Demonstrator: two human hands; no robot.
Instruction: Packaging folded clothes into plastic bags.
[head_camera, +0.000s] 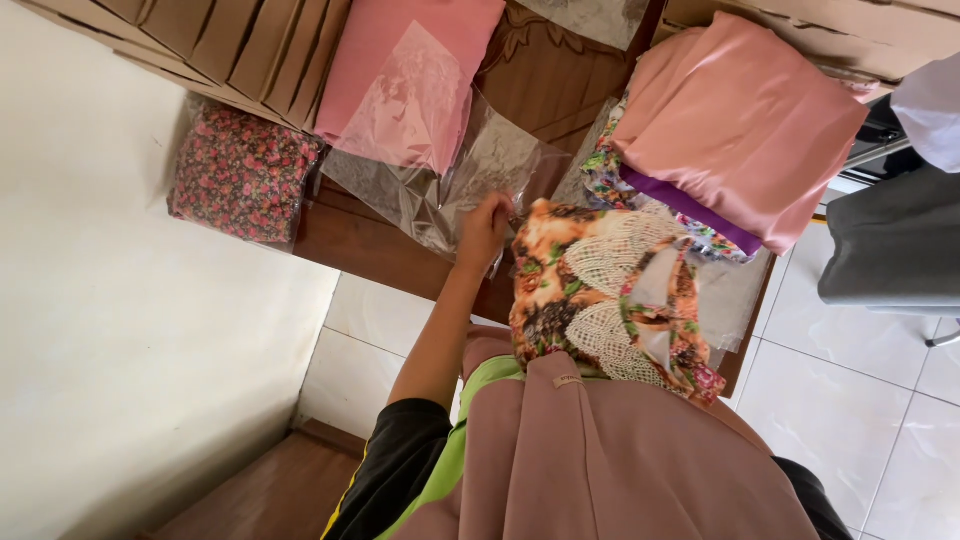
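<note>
Head view: left hand (484, 232) touches clear bag (440, 190) beside floral cloth (600, 290).

Left hand (485, 232) on clear plastic bag (470, 175), beside floral lace-trimmed cloth (600, 295); grip perhaps pinched.

Clear plastic bag of red floral cloth (242, 175) at table's left, empty clear bags (470, 170) mid-table, brown cartons (230, 40) behind

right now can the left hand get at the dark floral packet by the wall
Probably yes. The left hand rests on the clear plastic bags mid-table, and the dark floral packet lies uncovered further along the same table, with nothing between them.
</note>
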